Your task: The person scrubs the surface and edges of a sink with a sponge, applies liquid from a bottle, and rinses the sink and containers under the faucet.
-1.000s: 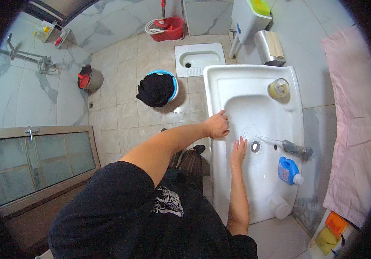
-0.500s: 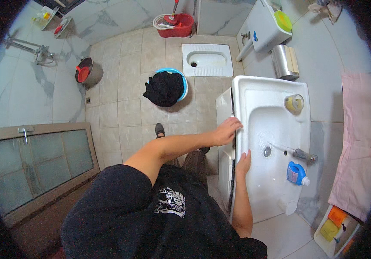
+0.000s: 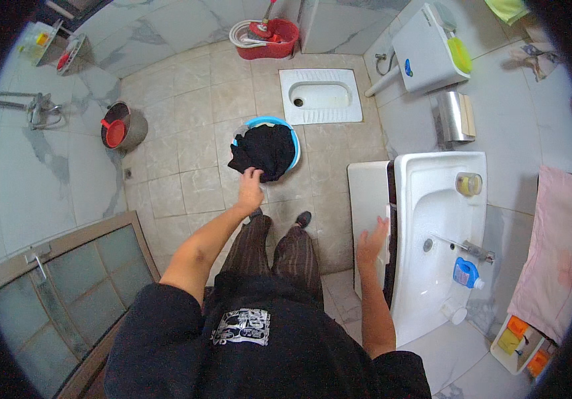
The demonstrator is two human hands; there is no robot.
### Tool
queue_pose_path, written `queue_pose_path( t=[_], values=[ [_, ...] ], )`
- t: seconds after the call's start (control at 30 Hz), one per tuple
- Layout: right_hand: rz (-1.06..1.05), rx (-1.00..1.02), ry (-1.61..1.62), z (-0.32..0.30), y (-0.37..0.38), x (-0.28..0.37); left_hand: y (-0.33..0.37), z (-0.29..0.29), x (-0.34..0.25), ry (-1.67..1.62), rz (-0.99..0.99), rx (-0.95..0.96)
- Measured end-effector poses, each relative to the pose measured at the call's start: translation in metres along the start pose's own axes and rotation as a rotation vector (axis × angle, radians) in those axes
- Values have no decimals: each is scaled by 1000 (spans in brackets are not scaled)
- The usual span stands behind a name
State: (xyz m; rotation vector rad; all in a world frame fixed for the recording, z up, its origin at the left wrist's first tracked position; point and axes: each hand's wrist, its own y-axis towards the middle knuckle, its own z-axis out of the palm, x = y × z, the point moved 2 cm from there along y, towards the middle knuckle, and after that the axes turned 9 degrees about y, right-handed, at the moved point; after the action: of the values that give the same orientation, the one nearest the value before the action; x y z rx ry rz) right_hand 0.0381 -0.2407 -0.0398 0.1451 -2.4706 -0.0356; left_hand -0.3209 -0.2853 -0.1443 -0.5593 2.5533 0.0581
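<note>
A heap of black clothing (image 3: 264, 147) fills a light-blue basin (image 3: 296, 149) standing on the tiled floor. My left hand (image 3: 251, 190) reaches toward the near edge of that heap, its fingers apart and holding nothing I can see. Whether the fingertips touch the cloth I cannot tell. On the other side, my right hand (image 3: 373, 242) is open by the white cabinet front (image 3: 368, 193), just left of the white sink (image 3: 426, 292). A thin stream of water runs from the tap (image 3: 475, 251) toward the sink's drain.
A blue bottle (image 3: 465, 273) and a yellowish glass jar (image 3: 469, 184) stand on the sink's right ledge. Beyond the basin lies a squat toilet (image 3: 320, 114). A red mop bucket (image 3: 279, 46) is at the far wall, and a dark bucket with a red scoop (image 3: 114, 133) at left.
My left hand has left the sink's edge and swung left to the basin. My right hand has come off the sink rim to the cabinet front. The view has shifted left.
</note>
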Motion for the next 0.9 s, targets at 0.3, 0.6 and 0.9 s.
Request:
queue_pose_path(
  t=[0.3,0.6,0.9],
  values=[
    [225,463,178,190,92,6,38,20,123,-8,-568,-26],
    [294,504,128,352,111,-49,62,85,207,-44,-640,21],
    [307,322,123,494,155,-99,120,193,318,-47,-729,163]
  ],
)
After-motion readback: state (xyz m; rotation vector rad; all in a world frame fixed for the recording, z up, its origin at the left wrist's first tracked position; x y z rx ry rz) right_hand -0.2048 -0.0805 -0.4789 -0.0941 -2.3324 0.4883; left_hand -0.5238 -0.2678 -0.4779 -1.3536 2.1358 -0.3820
